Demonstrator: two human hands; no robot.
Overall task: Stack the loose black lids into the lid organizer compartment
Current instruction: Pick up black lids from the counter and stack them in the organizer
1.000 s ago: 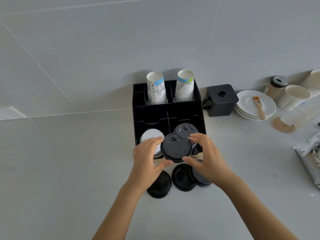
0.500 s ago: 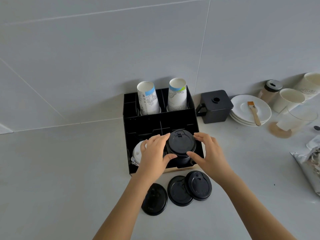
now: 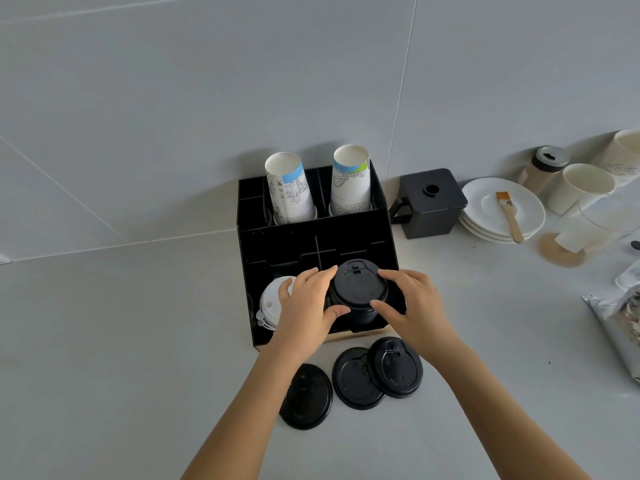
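Observation:
A black organizer [image 3: 311,237] stands against the wall. In its front right compartment sits a stack of black lids [image 3: 360,289]. My left hand [image 3: 308,306] and my right hand [image 3: 412,306] cup the top of that stack from either side, fingertips on the top lid's rim. The front left compartment holds a stack of white lids [image 3: 272,303], partly hidden by my left hand. Three loose black lids lie on the counter in front: one at the left [image 3: 306,396], one in the middle [image 3: 353,379], and one at the right [image 3: 398,370] overlapping the middle one.
Two paper cups [image 3: 291,192] stand upside down in the organizer's back compartments. To the right are a black square container [image 3: 433,202], stacked white plates [image 3: 502,213] with a brush, more cups, a shaker jar [image 3: 545,169] and a foil bag [image 3: 620,323] at the edge.
Both hands carried a black lid from in front of the organizer up and back onto the stack in the front right compartment. My view shifted, so everything sits lower and further left.

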